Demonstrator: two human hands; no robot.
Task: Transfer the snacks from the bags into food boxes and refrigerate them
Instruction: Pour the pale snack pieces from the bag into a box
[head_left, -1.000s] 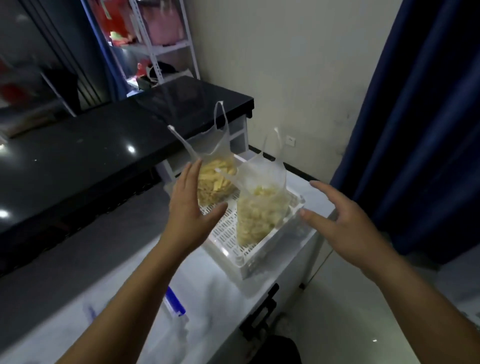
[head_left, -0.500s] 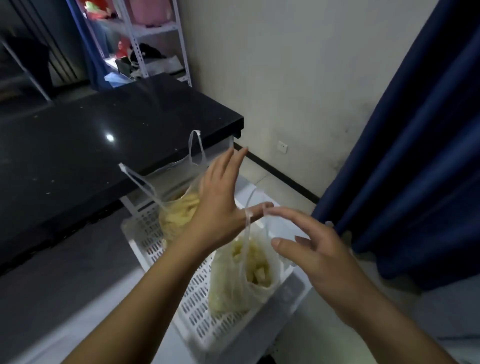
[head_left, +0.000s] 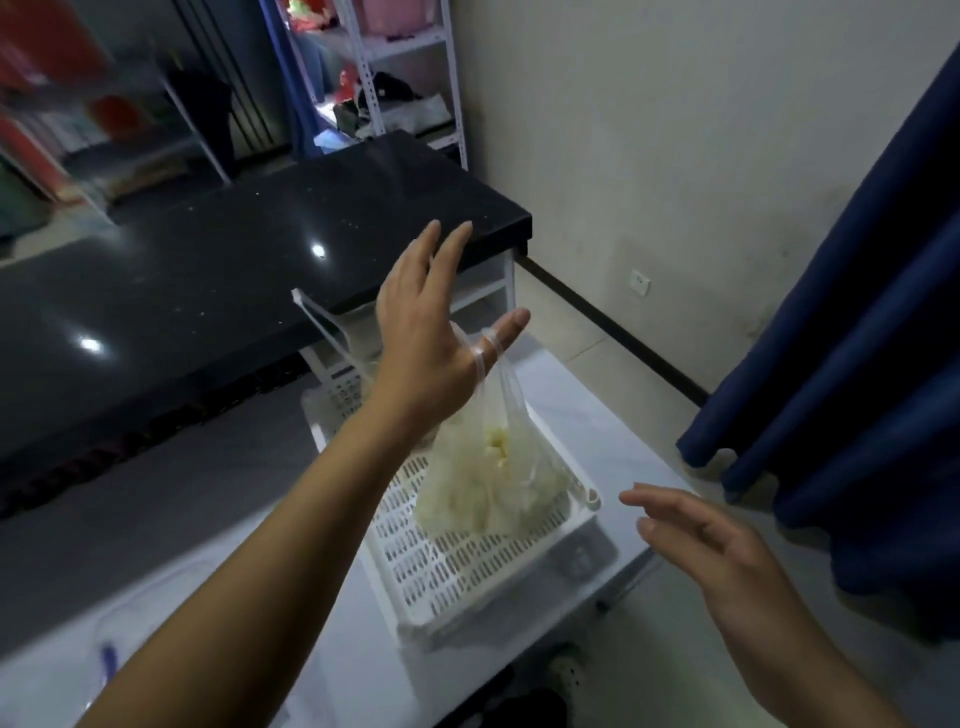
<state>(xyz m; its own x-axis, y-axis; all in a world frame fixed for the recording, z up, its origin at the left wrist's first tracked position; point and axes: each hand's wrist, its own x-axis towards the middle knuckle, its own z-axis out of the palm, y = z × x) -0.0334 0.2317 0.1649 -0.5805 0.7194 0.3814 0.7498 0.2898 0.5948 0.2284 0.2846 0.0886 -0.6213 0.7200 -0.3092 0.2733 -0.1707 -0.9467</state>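
Observation:
A clear plastic bag of pale yellow snack pieces (head_left: 485, 475) hangs in the white slotted basket (head_left: 447, 571). Its two handle loops run over the thumb of my left hand (head_left: 421, 332), whose fingers are spread straight above the basket. A second clear bag is mostly hidden behind my left wrist; only its handle (head_left: 321, 321) sticks up at the basket's far left. My right hand (head_left: 727, 551) hovers to the right of the basket, fingers relaxed, holding nothing.
The basket sits on a white tabletop (head_left: 571, 400) near its right edge. A glossy black counter (head_left: 208, 270) runs behind it. A dark blue curtain (head_left: 857, 364) hangs at right. A metal shelf rack (head_left: 405, 78) stands at the back. A small blue object (head_left: 108, 660) lies at lower left.
My left hand has taken the near bag's handles onto its thumb and risen above the basket. My right hand has let go of the handle and dropped away to the lower right.

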